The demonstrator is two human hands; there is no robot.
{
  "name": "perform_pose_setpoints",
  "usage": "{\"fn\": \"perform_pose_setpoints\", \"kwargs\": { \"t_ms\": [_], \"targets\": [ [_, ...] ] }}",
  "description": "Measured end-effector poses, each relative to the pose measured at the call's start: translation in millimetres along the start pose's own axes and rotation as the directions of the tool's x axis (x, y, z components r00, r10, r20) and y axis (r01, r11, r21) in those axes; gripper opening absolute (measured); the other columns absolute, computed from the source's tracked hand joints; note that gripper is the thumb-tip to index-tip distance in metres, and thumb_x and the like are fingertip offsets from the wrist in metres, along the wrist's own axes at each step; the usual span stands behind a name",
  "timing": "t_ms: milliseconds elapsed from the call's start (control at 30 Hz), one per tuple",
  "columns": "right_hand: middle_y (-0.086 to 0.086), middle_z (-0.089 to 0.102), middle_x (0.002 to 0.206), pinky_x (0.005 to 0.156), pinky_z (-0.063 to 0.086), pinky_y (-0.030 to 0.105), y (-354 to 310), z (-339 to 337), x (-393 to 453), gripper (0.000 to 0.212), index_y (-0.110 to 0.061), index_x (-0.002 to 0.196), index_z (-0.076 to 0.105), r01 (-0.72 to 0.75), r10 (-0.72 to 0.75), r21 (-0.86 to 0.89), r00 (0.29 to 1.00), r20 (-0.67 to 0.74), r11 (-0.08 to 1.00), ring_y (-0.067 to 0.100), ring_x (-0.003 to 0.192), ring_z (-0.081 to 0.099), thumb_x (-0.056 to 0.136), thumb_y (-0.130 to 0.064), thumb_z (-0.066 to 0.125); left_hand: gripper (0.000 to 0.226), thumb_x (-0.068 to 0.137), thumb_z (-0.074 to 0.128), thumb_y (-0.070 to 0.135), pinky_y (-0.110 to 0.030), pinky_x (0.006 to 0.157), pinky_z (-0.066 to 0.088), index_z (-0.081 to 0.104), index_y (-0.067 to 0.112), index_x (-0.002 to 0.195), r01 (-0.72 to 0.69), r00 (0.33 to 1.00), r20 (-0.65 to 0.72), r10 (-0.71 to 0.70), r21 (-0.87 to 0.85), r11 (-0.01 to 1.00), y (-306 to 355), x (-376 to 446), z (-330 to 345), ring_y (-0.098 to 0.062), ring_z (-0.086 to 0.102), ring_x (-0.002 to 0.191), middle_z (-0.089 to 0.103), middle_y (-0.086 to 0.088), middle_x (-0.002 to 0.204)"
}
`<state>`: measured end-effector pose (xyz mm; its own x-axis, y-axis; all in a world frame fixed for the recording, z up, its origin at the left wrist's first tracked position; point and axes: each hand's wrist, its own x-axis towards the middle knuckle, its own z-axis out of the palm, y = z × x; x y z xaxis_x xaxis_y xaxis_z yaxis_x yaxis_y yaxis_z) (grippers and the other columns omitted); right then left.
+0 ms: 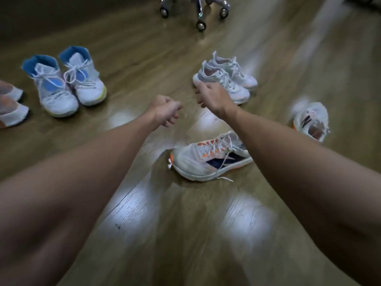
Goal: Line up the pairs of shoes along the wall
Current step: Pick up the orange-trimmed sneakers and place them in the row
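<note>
- Fingers of the left hand (165,111) are curled loosely above the floor (144,203) and grasp nothing; those of the right hand (210,97) bend down at the heel of the white pair (226,79), but blur hides whether they pinch it or only touch it.
- White pair sits side by side, toes pointing right and toward the viewer, near the middle of the floor.
- Blue-lined high-tops (64,81) stand together at the left; a pink-and-white pair (10,106) shows only partly at the left edge.
- Orange-and-navy trainer (208,159) lies under the right forearm with its laces trailing; its mate (311,120) lies well apart at the right, tilted.
- No wall shows plainly, so I cannot say which pairs are already lined up.
- To do this step well, I judge it best to take both white shoes at the heels, one per hand, and keep them together and parallel while setting them down.
- Loose laces could snag or drag.
- Containers: none is in view; every shoe rests on bare floor.
- Chair base (195,9) on castors stands beyond.
</note>
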<state>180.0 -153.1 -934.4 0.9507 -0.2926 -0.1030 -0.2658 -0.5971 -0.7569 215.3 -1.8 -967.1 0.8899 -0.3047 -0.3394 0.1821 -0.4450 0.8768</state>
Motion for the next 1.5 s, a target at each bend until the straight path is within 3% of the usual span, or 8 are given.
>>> {"fn": "perform_pose_setpoints", "kwargs": {
  "t_ms": [367, 500, 700, 867, 1033, 1167, 1333, 1500],
  "targets": [
    [0.012, 0.069, 0.111, 0.09, 0.042, 0.033, 76.8, -76.0, -12.6, 0.059, -0.007, 0.102, 0.069, -0.103, 0.1, -0.025, 0.99, -0.1, 0.994, 0.026, 0.104, 0.06, 0.096, -0.056, 0.036, 0.035, 0.084, 0.063, 0.036, -0.023, 0.045, 0.042, 0.061, 0.005, 0.1, -0.085, 0.965, 0.261, 0.027, 0.212, 0.974, 46.9, 0.3, 119.5, -0.021, 0.059, 0.051, 0.062, -0.008, 0.086],
    [0.011, 0.059, 0.132, 0.1, 0.035, 0.034, 88.4, -83.4, -13.6, 0.062, -0.013, 0.123, 0.064, -0.134, 0.127, -0.117, 0.99, -0.066, 0.984, 0.027, 0.124, 0.05, 0.096, -0.058, 0.031, 0.032, 0.081, 0.063, 0.035, -0.032, 0.051, 0.058, 0.066, 0.004, 0.087, -0.13, 0.962, 0.272, -0.003, 0.469, 0.873, 48.8, -9.8, 137.2, -0.026, 0.068, 0.051, 0.072, -0.013, 0.069],
    [0.017, 0.059, 0.125, 0.088, 0.035, 0.032, 106.9, -84.3, -24.0, 0.051, -0.009, 0.114, 0.063, -0.16, 0.152, -0.152, 0.986, -0.065, 0.975, 0.032, 0.119, 0.05, 0.098, -0.048, 0.034, 0.028, 0.072, 0.066, 0.036, -0.039, 0.067, 0.054, 0.049, 0.015, 0.063, -0.444, 0.895, 0.261, 0.361, 0.589, 0.675, 51.2, -25.0, 173.9, -0.03, 0.065, 0.077, 0.063, -0.007, 0.071],
    [0.023, 0.023, 0.151, 0.11, 0.023, 0.036, 128.0, -109.6, -29.4, 0.059, 0.001, 0.143, 0.032, -0.315, 0.281, -0.181, 0.94, -0.191, 0.932, 0.033, 0.139, 0.029, 0.101, -0.04, 0.034, 0.038, 0.074, 0.076, 0.032, -0.036, 0.062, 0.059, 0.049, 0.012, 0.058, -0.422, 0.897, 0.409, 0.165, 0.688, 0.591, 47.2, -44.1, 199.5, -0.02, 0.06, 0.048, 0.065, -0.014, 0.07],
    [0.017, 0.01, 0.158, 0.112, 0.023, 0.046, 164.8, -136.6, -41.8, 0.067, 0.003, 0.148, 0.014, -0.527, 0.438, -0.393, 0.848, -0.299, 0.753, 0.039, 0.142, 0.023, 0.1, -0.036, 0.04, 0.032, 0.082, 0.059, -0.001, -0.045, 0.069, 0.057, 0.052, 0.004, 0.112, -0.444, 0.885, 0.44, 0.151, 0.701, 0.559, 30.7, -47.4, 202.9, -0.04, 0.064, 0.095, 0.047, -0.017, 0.12],
    [0.02, 0.012, 0.158, 0.119, 0.013, 0.045, 181.0, -149.0, -48.0, 0.065, 0.007, 0.148, 0.014, -0.585, 0.53, -0.503, 0.805, -0.267, 0.636, 0.035, 0.147, 0.01, 0.1, -0.031, 0.037, 0.028, 0.086, 0.051, 0.0, -0.033, 0.07, 0.039, 0.057, 0.003, 0.113, -0.56, 0.828, 0.484, 0.283, 0.734, 0.385, 21.4, -43.5, 202.9, -0.035, 0.06, 0.104, 0.055, -0.02, 0.118],
    [0.02, 0.028, 0.153, 0.108, 0.039, 0.045, 199.8, -152.0, -54.4, 0.068, 0.0, 0.149, 0.017, -0.633, 0.651, -0.439, 0.747, -0.132, 0.637, 0.038, 0.134, 0.041, 0.095, -0.028, 0.048, 0.026, 0.093, 0.046, 0.004, -0.038, 0.084, 0.049, 0.06, 0.01, 0.114, -0.666, 0.73, 0.571, 0.374, 0.717, 0.205, 15.5, -27.1, 188.0, -0.032, 0.06, 0.107, 0.06, -0.015, 0.117],
    [0.021, 0.045, 0.133, 0.086, 0.049, 0.03, 208.2, -158.2, -57.8, 0.042, 0.008, 0.121, 0.04, -0.588, 0.572, -0.518, 0.792, -0.214, 0.621, 0.031, 0.114, 0.051, 0.092, -0.02, 0.051, 0.027, 0.086, 0.059, 0.004, -0.032, 0.081, 0.047, 0.061, 0.006, 0.113, -0.6, 0.796, 0.507, 0.331, 0.736, 0.313, 13.1, -0.6, 165.3, -0.032, 0.061, 0.104, 0.061, -0.014, 0.118]
  ]
}}
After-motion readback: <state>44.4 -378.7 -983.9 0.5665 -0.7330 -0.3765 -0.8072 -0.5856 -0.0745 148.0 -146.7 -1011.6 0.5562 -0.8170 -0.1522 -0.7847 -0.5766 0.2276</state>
